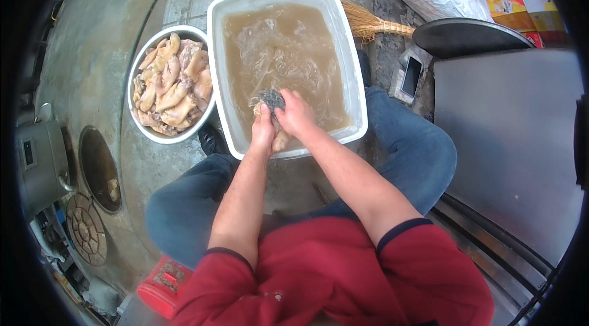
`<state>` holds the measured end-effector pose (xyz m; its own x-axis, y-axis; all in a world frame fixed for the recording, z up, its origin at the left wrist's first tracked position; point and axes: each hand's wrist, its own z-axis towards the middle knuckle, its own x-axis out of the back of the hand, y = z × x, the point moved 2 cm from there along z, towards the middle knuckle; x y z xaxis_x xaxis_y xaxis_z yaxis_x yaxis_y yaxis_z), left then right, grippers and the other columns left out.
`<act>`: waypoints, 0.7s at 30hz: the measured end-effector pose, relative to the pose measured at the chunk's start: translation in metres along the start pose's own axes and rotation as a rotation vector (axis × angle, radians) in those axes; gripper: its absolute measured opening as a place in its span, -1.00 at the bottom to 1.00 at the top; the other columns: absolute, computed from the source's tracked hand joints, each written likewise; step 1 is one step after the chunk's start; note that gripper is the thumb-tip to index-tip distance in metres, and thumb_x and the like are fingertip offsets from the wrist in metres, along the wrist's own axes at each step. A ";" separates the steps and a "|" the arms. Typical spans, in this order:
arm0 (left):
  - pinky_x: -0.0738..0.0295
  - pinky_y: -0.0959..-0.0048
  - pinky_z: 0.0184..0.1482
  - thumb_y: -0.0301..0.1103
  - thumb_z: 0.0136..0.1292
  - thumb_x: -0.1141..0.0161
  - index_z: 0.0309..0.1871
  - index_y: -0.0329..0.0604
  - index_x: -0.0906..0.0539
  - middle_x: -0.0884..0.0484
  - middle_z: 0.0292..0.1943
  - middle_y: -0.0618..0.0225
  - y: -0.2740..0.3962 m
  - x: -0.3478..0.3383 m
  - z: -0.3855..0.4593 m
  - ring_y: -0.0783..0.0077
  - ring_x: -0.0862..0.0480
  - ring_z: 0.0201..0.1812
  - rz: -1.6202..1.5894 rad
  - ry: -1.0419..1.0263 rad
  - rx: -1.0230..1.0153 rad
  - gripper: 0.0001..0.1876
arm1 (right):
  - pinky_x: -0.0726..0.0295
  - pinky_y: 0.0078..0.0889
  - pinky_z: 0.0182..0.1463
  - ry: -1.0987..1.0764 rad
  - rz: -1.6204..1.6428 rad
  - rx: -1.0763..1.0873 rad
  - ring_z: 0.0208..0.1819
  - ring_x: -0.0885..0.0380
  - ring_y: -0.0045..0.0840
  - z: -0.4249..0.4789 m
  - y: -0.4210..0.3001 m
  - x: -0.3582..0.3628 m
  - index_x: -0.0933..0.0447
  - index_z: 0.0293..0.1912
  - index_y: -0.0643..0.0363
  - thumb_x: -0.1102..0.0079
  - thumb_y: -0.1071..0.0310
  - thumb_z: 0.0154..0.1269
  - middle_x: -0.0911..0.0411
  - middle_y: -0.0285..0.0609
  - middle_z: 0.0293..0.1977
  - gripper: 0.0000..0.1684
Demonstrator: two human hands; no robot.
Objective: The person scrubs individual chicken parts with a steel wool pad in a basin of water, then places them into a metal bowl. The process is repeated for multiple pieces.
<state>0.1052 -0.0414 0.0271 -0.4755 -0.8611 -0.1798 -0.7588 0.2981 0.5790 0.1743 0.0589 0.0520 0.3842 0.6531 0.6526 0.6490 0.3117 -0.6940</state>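
Observation:
A white plastic tub (pixel 214 54) of cloudy brown water stands before me. Over its near edge my left hand (pixel 263 130) grips a pale piece of meat, perhaps a pig's trotter (pixel 280 141). My right hand (pixel 296 112) holds a dark grey scouring pad (pixel 272 98) against the upper end of that piece. Both hands are close together, and the fingers partly hide the meat. Left of the tub, a round metal basin (pixel 133 116) is heaped with several pale pieces that look like trotters (pixel 172 96).
A straw broom (pixel 382 26) lies right of the tub, near a phone (pixel 412 76) on a block. A metal cabinet (pixel 501 142) stands at the right. At the left are an uncovered round floor opening (pixel 99 169), its lid (pixel 86 229) and a hose (pixel 138 45). A red container (pixel 163 287) sits lower left.

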 end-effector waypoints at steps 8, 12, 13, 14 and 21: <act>-0.71 0.30 -0.03 0.21 0.63 0.13 0.25 -0.27 -0.56 -0.71 -0.03 0.21 -0.008 0.001 0.011 0.33 -0.74 -0.09 -0.070 0.022 0.013 -0.36 | -0.59 0.04 0.18 -0.043 -0.051 -0.058 0.12 -0.59 0.03 0.001 -0.013 0.014 -0.48 0.24 0.05 -0.33 0.24 0.28 -0.58 0.09 0.01 -0.45; -0.70 0.30 -0.02 0.21 0.61 0.07 0.27 -0.31 -0.54 -0.69 0.05 0.17 0.005 0.016 0.018 0.33 -0.74 -0.06 -0.191 -0.103 0.095 -0.34 | -0.59 0.10 0.13 -0.119 0.060 -0.061 0.07 -0.61 0.06 -0.035 -0.018 0.008 -0.49 0.14 0.05 -0.32 0.24 0.29 -0.58 0.11 0.04 -0.55; -0.70 0.30 -0.03 0.22 0.61 0.07 0.26 -0.31 -0.55 -0.70 0.04 0.17 0.004 0.013 0.018 0.34 -0.74 -0.06 -0.163 -0.102 0.097 -0.34 | -0.59 0.10 0.14 -0.084 0.051 -0.078 0.08 -0.61 0.05 -0.027 -0.016 0.009 -0.49 0.14 0.05 -0.33 0.23 0.29 -0.58 0.10 0.04 -0.55; -0.70 0.31 -0.03 0.22 0.61 0.08 0.26 -0.30 -0.56 -0.70 0.03 0.16 -0.001 0.006 0.019 0.34 -0.74 -0.06 -0.125 -0.109 0.112 -0.34 | -0.59 0.09 0.14 -0.041 0.044 -0.111 0.09 -0.61 0.04 -0.013 -0.011 0.012 -0.49 0.14 0.05 -0.34 0.23 0.29 -0.58 0.09 0.04 -0.55; -0.78 0.15 -0.07 0.14 0.63 0.07 0.13 -0.38 -0.56 -0.71 -0.08 0.05 0.001 -0.008 -0.010 0.10 -0.79 -0.12 -0.236 -0.438 0.277 -0.40 | -0.60 0.03 0.19 0.047 -0.172 -0.201 0.15 -0.61 -0.03 0.042 0.053 0.025 -0.47 0.15 0.09 -0.40 0.23 0.26 -0.60 0.03 0.09 -0.50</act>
<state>0.1130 -0.0383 0.0369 -0.3746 -0.6837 -0.6263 -0.9271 0.2663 0.2638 0.1907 0.1208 0.0189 0.2840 0.5684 0.7721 0.8230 0.2687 -0.5005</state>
